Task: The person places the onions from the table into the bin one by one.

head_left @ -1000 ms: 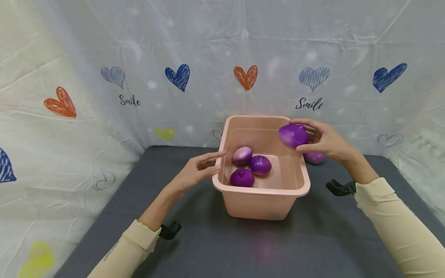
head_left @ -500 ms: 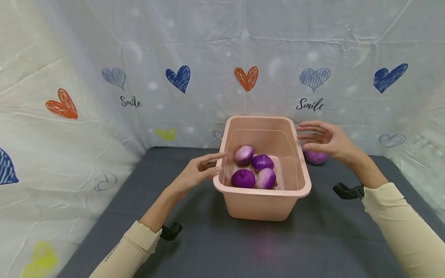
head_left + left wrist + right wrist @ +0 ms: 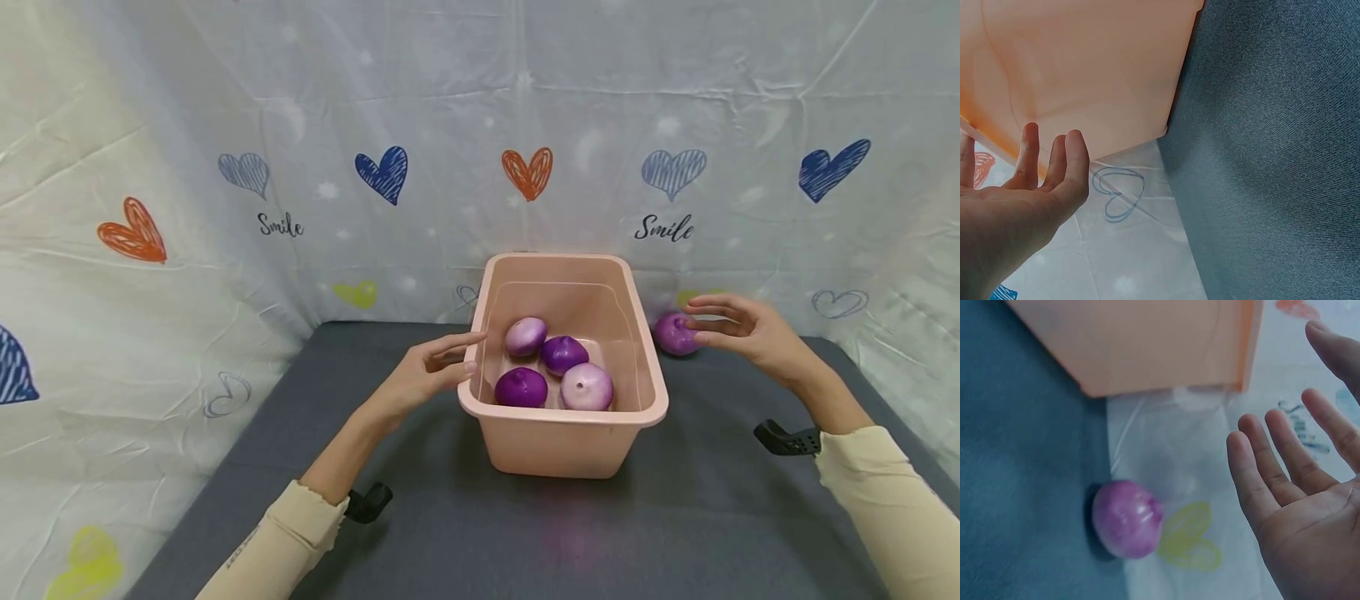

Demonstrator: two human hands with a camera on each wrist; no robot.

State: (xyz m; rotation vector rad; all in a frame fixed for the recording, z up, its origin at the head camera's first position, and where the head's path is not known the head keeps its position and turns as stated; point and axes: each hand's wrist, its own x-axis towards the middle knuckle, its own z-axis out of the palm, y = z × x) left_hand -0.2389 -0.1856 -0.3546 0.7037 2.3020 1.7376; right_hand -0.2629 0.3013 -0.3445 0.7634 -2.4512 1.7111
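Purple onion (image 3: pixel 674 333) lies on the dark grey tabletop (image 3: pixel 420 517) against the heart-print backdrop (image 3: pixel 225 167), just right of the pink plastic tub (image 3: pixel 567 450). The right hand (image 3: pixel 750 332) reaches for it with fingers spread and empty, near its side. The left hand (image 3: pixel 423 375) rests loosely open by the tub's left rim, seemingly to steady it. Four onions (image 3: pixel 557 371) sit inside

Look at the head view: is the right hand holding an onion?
No. The right hand is open with straight fingers beside the onion that lies on the table, not gripping it.
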